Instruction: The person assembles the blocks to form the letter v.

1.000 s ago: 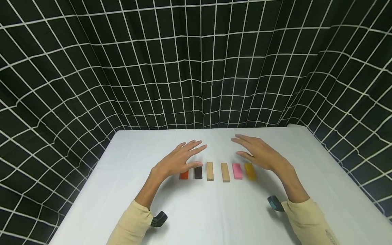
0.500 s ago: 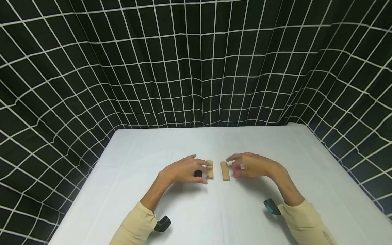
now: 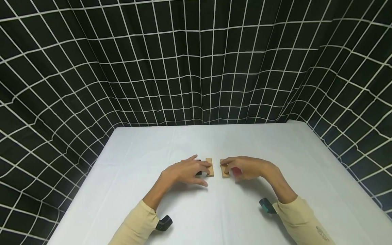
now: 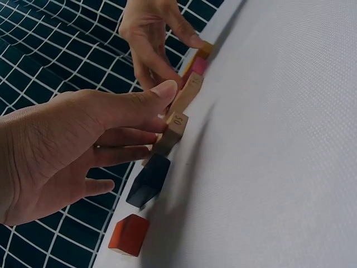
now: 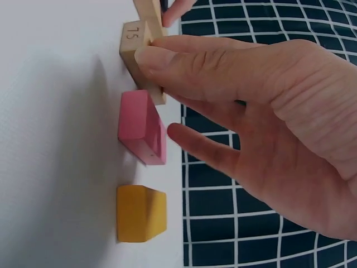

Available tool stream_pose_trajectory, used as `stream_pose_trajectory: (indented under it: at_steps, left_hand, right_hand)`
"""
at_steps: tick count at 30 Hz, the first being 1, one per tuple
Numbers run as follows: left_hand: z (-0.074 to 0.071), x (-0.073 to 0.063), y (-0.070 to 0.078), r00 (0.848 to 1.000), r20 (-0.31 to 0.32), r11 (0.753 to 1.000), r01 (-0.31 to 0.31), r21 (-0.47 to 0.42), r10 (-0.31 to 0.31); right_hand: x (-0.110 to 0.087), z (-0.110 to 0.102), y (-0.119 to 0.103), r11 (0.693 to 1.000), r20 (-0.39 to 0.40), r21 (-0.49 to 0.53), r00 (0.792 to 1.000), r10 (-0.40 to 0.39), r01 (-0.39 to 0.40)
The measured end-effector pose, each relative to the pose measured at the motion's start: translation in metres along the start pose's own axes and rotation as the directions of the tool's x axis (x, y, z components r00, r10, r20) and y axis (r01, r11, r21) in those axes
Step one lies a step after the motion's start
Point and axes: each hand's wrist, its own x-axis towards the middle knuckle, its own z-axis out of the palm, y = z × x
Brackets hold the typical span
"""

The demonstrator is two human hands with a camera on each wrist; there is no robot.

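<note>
In the head view, several small flat blocks lie in a row on the white table. My left hand (image 3: 186, 170) reaches over the left plain wooden block (image 3: 209, 170), its fingers extended onto it and the thumb apart; the left wrist view shows digits on this block's end. My right hand (image 3: 249, 167) lies over the other wooden block (image 3: 225, 176), fingertips at its far end. Under that palm is a pink block (image 5: 134, 117), with a yellow block (image 5: 133, 215) beyond. A black block (image 4: 149, 180) and an orange-red block (image 4: 129, 234) sit by my left hand.
The white tabletop (image 3: 196, 211) ends at a far edge, where a black curtain (image 3: 199, 68) with a white grid rises. It also surrounds both sides. Dark wrist devices (image 3: 164, 223) stick out from the beige sleeves (image 3: 136, 221).
Both hands have come down from above the row and moved inward. Their fingers now reach the two wooden blocks. The blocks keep their places in the row.
</note>
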Motion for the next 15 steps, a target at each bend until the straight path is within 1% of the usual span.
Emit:
stream_pose_trajectory:
  at_steps: [2, 10, 15]
  left_hand:
    - [0.0003, 0.0008, 0.0012, 1.0, 0.001, 1.0, 0.001, 0.009, -0.001]
    - [-0.0009, 0.0019, 0.0062, 1.0, 0.01, 1.0, 0.013, 0.027, -0.014]
    - [-0.0007, 0.0009, 0.0068, 1.0, 0.02, 1.0, 0.02, 0.025, -0.02]
  right_hand:
    - [-0.0004, -0.0001, 0.0001, 1.0, 0.014, 0.017, 1.0, 0.01, -0.01]
    - [-0.0031, -0.0006, -0.0003, 1.0, 0.035, 0.019, 0.999, -0.001, 0.0]
    - [-0.0043, 0.0005, 0.0006, 0.999, 0.04, 0.015, 0.999, -0.031, 0.03]
